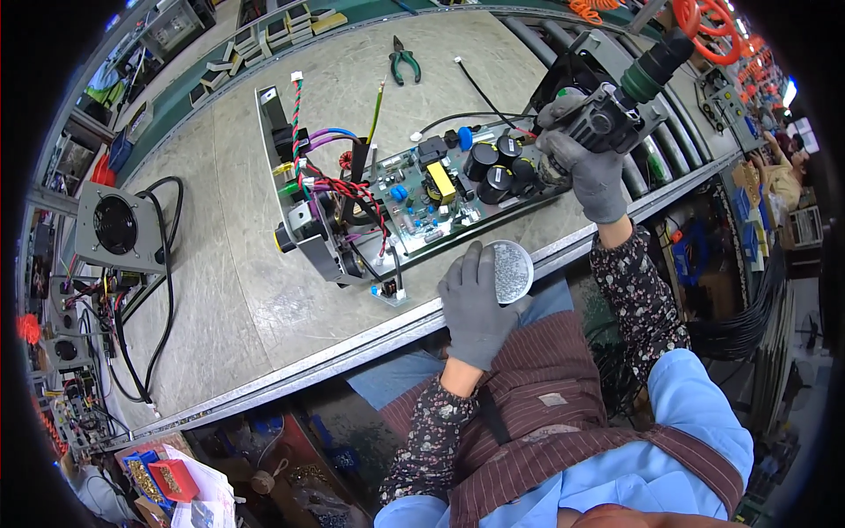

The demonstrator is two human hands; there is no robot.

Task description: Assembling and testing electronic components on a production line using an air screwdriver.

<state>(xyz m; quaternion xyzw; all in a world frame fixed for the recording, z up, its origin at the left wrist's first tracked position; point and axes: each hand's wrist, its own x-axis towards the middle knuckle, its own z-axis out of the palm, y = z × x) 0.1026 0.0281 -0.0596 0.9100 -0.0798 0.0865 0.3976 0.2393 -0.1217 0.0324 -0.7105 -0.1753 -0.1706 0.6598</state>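
My right hand (594,172), in a grey glove, grips a black-and-green power tool (647,79) over the right end of an open metal chassis. Its tip is hidden behind my hand and the tool body. A circuit board (431,189) with black capacitors, a yellow transformer and bundled coloured wires (343,189) fills the chassis. My left hand (475,304), also gloved, holds a round white dish (513,271) of small metallic pieces at the table's front edge. Beside the right hand stands a dark fan housing (572,70).
Green-handled pliers (403,66) lie at the back of the table (229,290). A grey fan unit (119,224) with a black cable stands at the left. Metal rollers (673,145) run along the right, with orange coiled hoses (709,31) above. Red and blue bins (173,480) sit lower left.
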